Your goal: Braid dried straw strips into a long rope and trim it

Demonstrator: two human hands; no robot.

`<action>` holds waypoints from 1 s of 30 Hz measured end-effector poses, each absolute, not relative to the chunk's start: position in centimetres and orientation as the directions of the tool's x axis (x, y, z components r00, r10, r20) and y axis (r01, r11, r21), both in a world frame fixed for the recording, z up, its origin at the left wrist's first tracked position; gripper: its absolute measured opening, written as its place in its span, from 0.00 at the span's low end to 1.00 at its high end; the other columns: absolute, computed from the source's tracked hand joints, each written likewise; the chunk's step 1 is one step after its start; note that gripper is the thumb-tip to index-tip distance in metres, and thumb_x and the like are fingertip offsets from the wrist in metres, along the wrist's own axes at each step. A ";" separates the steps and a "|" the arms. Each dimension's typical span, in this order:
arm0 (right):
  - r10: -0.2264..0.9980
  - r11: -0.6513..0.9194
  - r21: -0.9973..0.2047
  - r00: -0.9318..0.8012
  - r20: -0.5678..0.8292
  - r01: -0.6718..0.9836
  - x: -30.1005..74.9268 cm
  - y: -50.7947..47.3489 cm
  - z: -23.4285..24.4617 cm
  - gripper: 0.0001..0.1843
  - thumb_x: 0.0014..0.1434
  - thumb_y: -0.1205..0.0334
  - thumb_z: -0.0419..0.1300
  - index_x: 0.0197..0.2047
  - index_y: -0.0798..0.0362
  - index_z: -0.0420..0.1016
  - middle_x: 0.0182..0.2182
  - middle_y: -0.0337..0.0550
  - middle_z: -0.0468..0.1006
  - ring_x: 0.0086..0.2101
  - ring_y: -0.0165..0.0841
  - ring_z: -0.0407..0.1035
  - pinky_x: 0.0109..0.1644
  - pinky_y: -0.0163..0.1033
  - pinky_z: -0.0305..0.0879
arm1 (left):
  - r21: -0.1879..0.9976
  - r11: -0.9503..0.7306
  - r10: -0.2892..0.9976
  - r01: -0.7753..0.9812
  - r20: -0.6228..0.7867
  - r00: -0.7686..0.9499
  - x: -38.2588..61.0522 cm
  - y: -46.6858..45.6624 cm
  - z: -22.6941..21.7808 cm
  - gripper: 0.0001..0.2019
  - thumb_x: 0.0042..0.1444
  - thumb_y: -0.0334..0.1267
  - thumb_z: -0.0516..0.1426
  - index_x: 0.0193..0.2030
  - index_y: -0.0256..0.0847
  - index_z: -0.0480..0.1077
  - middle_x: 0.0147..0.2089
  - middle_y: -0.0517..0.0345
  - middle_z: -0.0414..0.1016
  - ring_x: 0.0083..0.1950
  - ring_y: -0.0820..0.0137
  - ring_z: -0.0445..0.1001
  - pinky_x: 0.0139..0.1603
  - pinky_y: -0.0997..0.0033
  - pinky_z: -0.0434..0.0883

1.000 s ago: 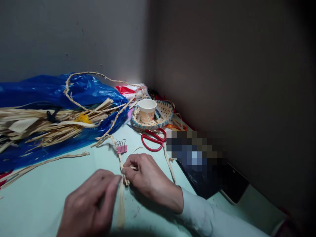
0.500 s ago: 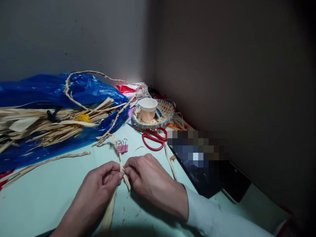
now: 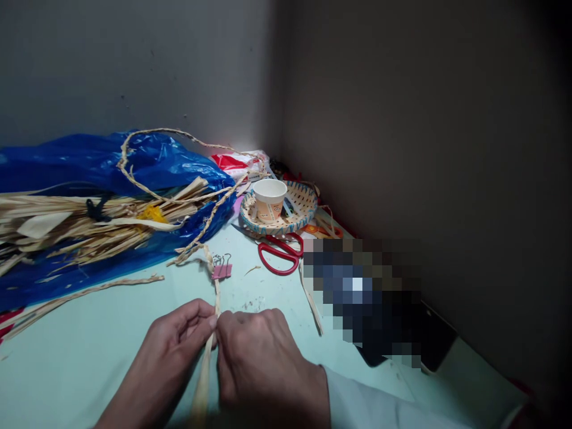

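Bench [image 3: 89, 333], lower centre: left hand [image 3: 174, 342] pinches plant-fibre strand [image 3: 217, 296], presumably mid-twist; right hand [image 3: 263, 351], grip hidden; next move needs tension.

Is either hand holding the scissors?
No: the scissors lie on the table by the basket, apart from the left hand and the right hand.

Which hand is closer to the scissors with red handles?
Right. The right hand is below the scissors in the picture, not touching them. The left hand is farther off, toward the lower left, pinching a pale strip.
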State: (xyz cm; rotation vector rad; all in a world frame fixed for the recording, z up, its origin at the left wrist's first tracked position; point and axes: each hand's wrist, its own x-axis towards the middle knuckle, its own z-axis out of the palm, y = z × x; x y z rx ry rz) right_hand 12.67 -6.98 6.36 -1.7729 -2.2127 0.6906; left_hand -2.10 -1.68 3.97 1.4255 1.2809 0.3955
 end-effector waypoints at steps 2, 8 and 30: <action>0.957 0.203 -0.429 -0.271 -0.104 0.881 12.5 -7.1 5.8 0.10 0.54 0.70 0.55 0.40 0.56 0.73 0.31 0.47 0.79 0.25 0.37 0.67 0.27 0.40 0.43 | 0.882 0.250 0.816 0.399 -0.413 0.404 -2.4 -1.6 3.9 0.13 0.55 0.51 0.59 0.31 0.44 0.71 0.30 0.63 0.71 0.36 0.65 0.67 0.38 0.70 0.66; 0.955 0.281 -0.490 -0.292 0.055 0.826 13.3 -6.9 5.7 0.05 0.59 0.66 0.56 0.36 0.54 0.73 0.28 0.43 0.78 0.24 0.33 0.65 0.26 0.40 0.41 | 0.882 0.362 0.796 0.303 -0.461 0.392 -2.9 -1.4 3.6 0.10 0.54 0.47 0.61 0.32 0.44 0.72 0.29 0.65 0.69 0.32 0.70 0.66 0.34 0.75 0.65; 0.993 -0.112 -0.928 0.006 -0.118 0.355 14.3 -5.5 4.6 0.09 0.58 0.65 0.57 0.26 0.54 0.70 0.20 0.33 0.68 0.22 0.24 0.59 0.26 0.32 0.49 | 0.591 -0.216 0.908 0.777 -0.171 0.382 -2.9 -2.0 4.2 0.16 0.56 0.55 0.53 0.28 0.48 0.72 0.23 0.64 0.74 0.24 0.68 0.69 0.27 0.73 0.65</action>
